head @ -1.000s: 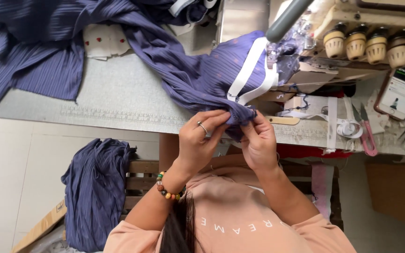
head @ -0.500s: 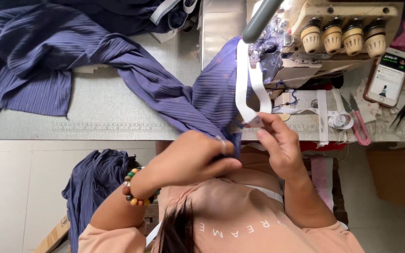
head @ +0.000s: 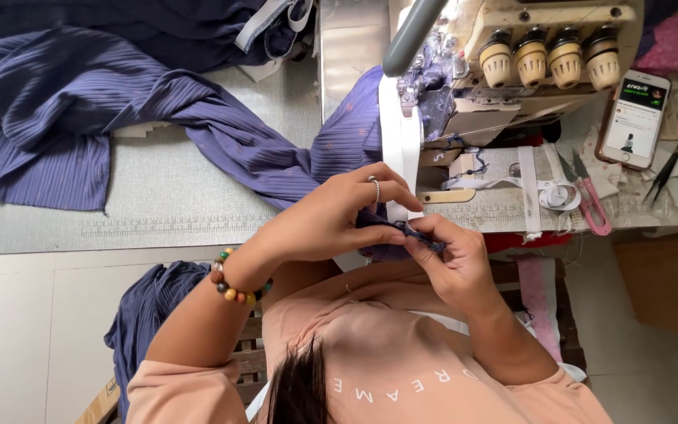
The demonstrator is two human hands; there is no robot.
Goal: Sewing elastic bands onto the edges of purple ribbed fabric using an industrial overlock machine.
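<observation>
Both hands worked at the near edge of the counter (head: 158,212), just in front of the sewing machine (head: 512,71): the left hand (head: 331,216) and the right hand (head: 453,263) each had a grip pinched tight on the edge of the blue ribbed fabric (head: 221,141), fingertips meeting over it. A white elastic band (head: 399,137) ran from the machine down to that pinched spot. Judging by this, the piece seemed only aligned, not yet fed under the machine, with more fabric heaped beyond.
</observation>
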